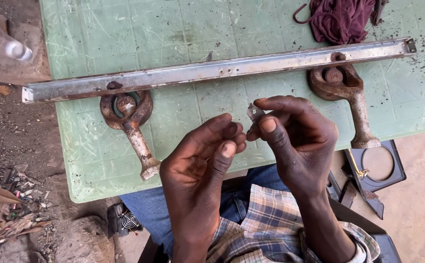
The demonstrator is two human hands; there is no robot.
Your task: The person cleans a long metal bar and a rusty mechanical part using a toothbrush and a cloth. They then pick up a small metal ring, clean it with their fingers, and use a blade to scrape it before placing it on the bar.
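Right hand (297, 141) pinches a small thin metal piece (255, 113), thumb and forefinger clamped on its lower end; piece stands up at 12 o'clock from the fingertips, over the near edge of the green tabletop (183, 29). Could be a clip or bracket, too small to tell. Left hand (200, 170) holds nothing I can see: fingers curled together, thumb up, fingertips touching or just beside the right thumb, at 9 o'clock of the piece. Step in hand, by my read: inspecting or orienting the small part between both hands, not yet fitting it anywhere. Any next move would need a firmer two-finger grip and a turn of the piece, since only a corner is exposed. On the tabletop at 12 o'clock: long rusty metal rail (217, 70) lying crosswise on two rusty burner castings, left one (129, 117), right one (344, 87). Maroon rag (341, 19) at 1 o'clock, well apart. Black ring-frame part (380, 168) on the ground at 3 o'clock.
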